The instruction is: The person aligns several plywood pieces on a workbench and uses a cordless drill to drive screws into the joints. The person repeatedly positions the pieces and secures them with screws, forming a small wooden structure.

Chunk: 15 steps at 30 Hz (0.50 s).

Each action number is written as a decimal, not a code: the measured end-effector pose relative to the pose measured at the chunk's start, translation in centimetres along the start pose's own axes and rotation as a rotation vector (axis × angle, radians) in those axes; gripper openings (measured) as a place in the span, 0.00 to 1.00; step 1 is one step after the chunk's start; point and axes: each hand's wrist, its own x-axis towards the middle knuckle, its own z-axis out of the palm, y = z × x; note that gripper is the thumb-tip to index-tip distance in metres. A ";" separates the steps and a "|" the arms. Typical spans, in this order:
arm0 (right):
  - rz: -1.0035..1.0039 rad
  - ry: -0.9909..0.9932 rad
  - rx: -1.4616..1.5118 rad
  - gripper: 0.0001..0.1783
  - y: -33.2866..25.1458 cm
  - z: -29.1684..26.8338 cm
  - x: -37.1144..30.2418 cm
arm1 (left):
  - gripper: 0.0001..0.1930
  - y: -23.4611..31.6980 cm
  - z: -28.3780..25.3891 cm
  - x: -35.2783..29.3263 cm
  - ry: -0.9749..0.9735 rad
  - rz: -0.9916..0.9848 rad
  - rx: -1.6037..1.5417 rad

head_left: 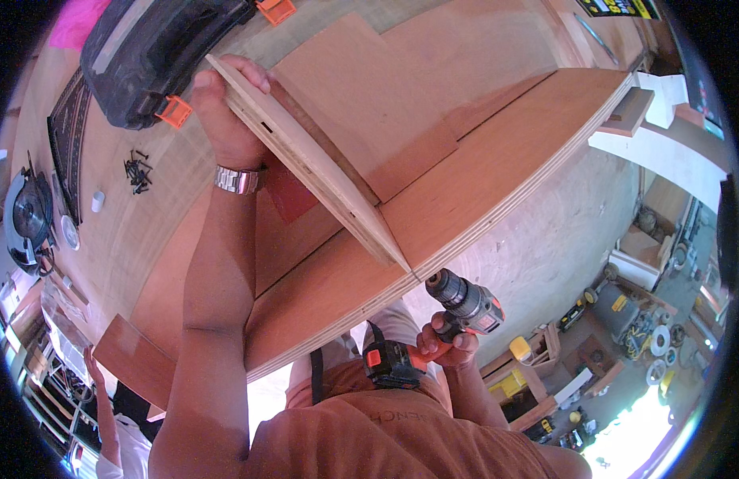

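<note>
My left hand [229, 108], with a metal watch at the wrist, is wrapped round the far end of a narrow plywood panel [305, 168]. That panel stands on edge, and its near end meets a long reddish-brown plywood board [497, 152]. In my right hand [451, 345] is a cordless drill [469, 307] with an orange and black body and a battery at its base. The drill's chuck points at the board's near edge, where the upright panel joins it. A thin bit seems to reach that edge; whether it has entered the wood I cannot tell.
Black screws [138, 172] lie in a pile on the workbench at left, near a black tool case [162, 56] with orange latches. A circular saw [30, 211] sits at the far left. Wooden boxes of tools [577, 359] stand at lower right. Another person's arm [102, 407] shows at lower left.
</note>
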 end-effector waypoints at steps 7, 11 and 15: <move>0.012 0.001 -0.020 0.31 0.0 -0.4 -0.2 | 0.37 -0.1 0.2 0.0 0.015 0.037 0.014; 0.004 -0.006 -0.032 0.30 0.1 -0.6 -0.2 | 0.37 -0.1 0.2 0.1 -0.015 0.041 -0.016; 0.005 -0.006 -0.030 0.28 0.1 -0.3 -0.1 | 0.36 0.1 0.1 -0.4 -0.048 -0.011 -0.098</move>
